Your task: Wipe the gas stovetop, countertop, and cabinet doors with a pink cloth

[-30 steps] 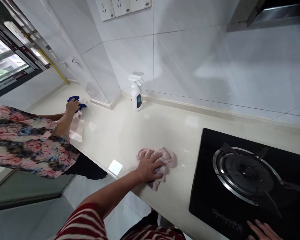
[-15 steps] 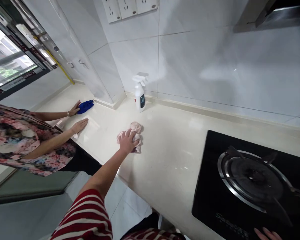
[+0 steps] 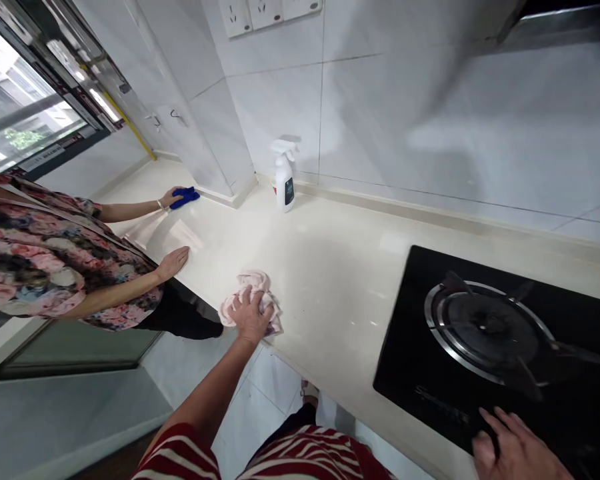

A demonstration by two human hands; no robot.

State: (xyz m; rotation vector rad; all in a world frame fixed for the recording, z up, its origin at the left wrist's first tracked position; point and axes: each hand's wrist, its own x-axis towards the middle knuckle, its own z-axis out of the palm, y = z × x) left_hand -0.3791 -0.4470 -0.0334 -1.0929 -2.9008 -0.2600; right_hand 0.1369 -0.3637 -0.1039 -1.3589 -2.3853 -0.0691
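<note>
My left hand (image 3: 253, 319) presses on a crumpled pale pink cloth (image 3: 253, 280), its fingers spread and bent into the folds. The cloth lies at the front edge of the cream countertop (image 3: 330, 287). At lower right, my right hand (image 3: 515, 447) rests at the front of a black gas stove (image 3: 405, 360); thumb and fingers are apart, with only dark surface visible between them. A white spray bottle (image 3: 284, 180) stands upright near the wall, beyond the cloth.
To the left, a co-worker in a floral top (image 3: 65, 273) has one hand on a blue cloth (image 3: 185, 196) and the other flat on the counter. A round burner (image 3: 485, 327) with metal supports sits on the stove. Wall sockets (image 3: 265, 13) are above.
My left hand has drawn the pink cloth toward the counter's front edge. More of my right hand shows over the stove. The co-worker's blue cloth has shifted slightly in view.
</note>
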